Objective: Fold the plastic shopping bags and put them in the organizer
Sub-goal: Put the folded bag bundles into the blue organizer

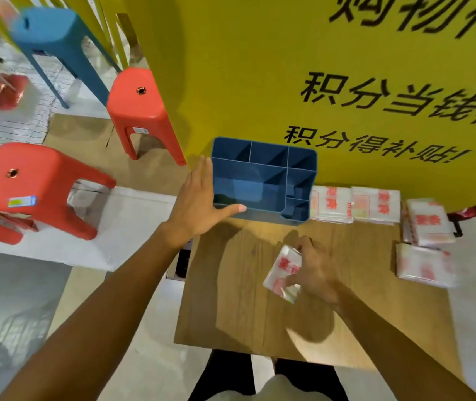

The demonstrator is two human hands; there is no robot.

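Here right hand (315,270) pinches a crinkly folded plastic bag (281,273).

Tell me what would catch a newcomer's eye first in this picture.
Probably the big yellow sign with black characters standing behind the wooden table, with the empty blue organizer right at its foot. Next, the hands: the left hand lies open against the organizer's left wall, while the right hand grips a folded bag over the table's middle.
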